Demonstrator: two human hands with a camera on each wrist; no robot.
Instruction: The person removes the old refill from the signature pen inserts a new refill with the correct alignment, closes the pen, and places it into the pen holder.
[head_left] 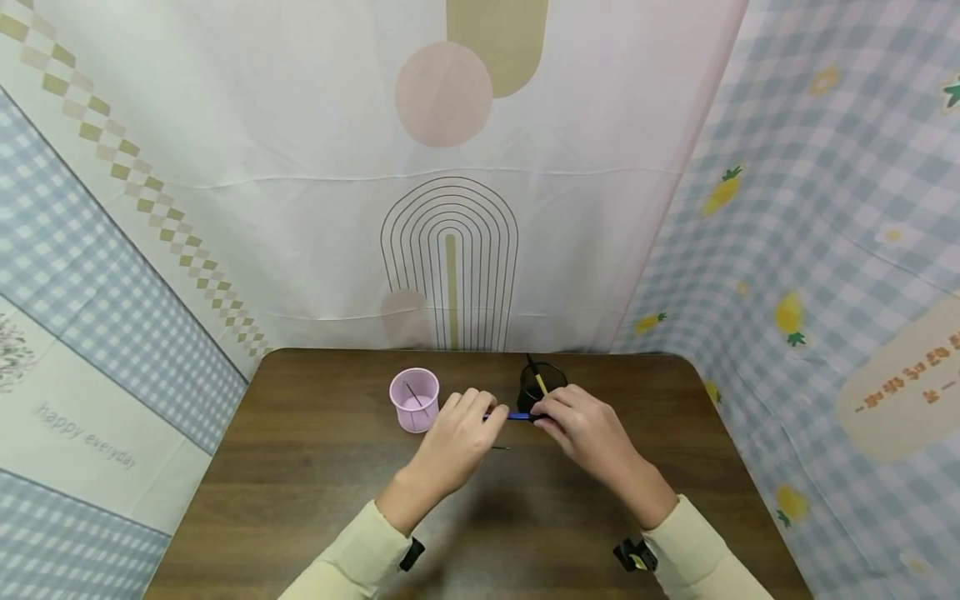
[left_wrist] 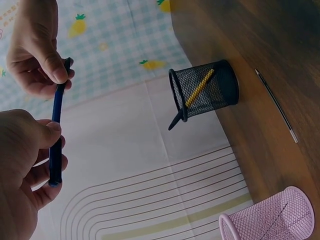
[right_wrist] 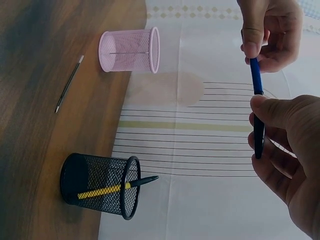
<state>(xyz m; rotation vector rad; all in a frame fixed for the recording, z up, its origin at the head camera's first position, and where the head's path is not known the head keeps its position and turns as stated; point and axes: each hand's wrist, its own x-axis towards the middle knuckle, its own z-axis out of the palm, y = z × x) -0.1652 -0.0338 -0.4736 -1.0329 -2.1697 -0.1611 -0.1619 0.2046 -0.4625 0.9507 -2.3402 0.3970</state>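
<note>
A blue pen with a black end section [head_left: 517, 416] is held level above the table between both hands. My left hand [head_left: 459, 442] pinches the blue barrel [left_wrist: 56, 107] between thumb and fingers. My right hand [head_left: 588, 429] grips the black section [right_wrist: 259, 132], thumb on top and fingers beneath. Whether the two sections are screwed fully together, I cannot tell. Below the hands a thin dark pen refill [left_wrist: 276, 106] lies on the table; the left hand partly hides it in the head view.
Behind the left hand stands a pink mesh cup [head_left: 400, 410] with a thin refill-like stick inside. A black mesh cup [head_left: 528, 398] stands behind the right hand, holding a yellow and black pen [head_left: 540, 383]. The wooden table [head_left: 300, 467] meets a hanging cloth [head_left: 337, 250] at the back.
</note>
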